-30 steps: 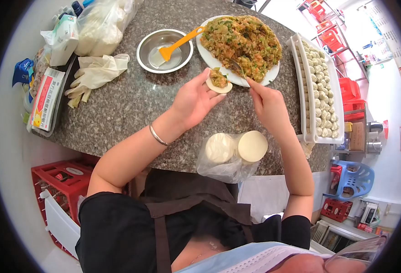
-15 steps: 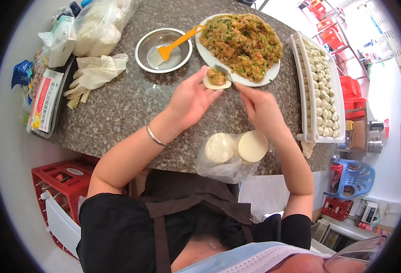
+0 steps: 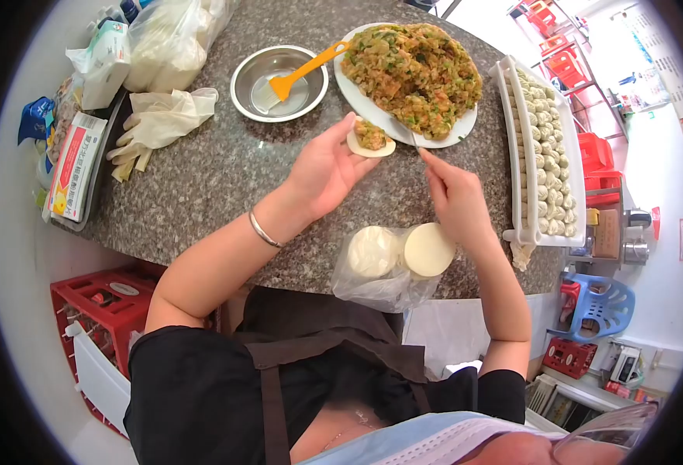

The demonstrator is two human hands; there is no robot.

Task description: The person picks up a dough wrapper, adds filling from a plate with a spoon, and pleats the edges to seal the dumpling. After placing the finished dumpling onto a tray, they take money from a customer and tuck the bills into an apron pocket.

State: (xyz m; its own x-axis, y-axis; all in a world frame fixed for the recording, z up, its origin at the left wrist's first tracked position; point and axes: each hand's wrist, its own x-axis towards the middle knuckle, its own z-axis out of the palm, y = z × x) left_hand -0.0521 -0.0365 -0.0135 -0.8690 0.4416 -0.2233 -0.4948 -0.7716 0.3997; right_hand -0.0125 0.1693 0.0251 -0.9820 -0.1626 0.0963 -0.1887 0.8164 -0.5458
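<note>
In my left hand point(image 3: 327, 167) lies a round dumpling wrapper point(image 3: 378, 150), cupped at the fingers, with a mound of chopped filling point(image 3: 370, 135) on it. My right hand point(image 3: 458, 194) grips a thin metal filling spatula point(image 3: 413, 138). Its tip rests at the near edge of the white plate point(image 3: 362, 91), against the large heap of green and orange filling point(image 3: 411, 74); the heap partly hides the blade. Closer to my body, two stacks of round wrappers point(image 3: 428, 249) sit in a clear plastic bag point(image 3: 357, 288).
A metal bowl point(image 3: 242, 99) with an orange-handled brush point(image 3: 299, 75) stands left of the plate. On the right is a white tray point(image 3: 517, 186) of pleated dumplings point(image 3: 547, 155). Gloves point(image 3: 163, 120), a boxed package point(image 3: 78, 167) and a plastic bag point(image 3: 179, 46) are at the left.
My right hand has drawn the spatula away from the wrapper, to the right and slightly toward me, onto the plate's edge. My left hand stays nearly still with the filled wrapper.
</note>
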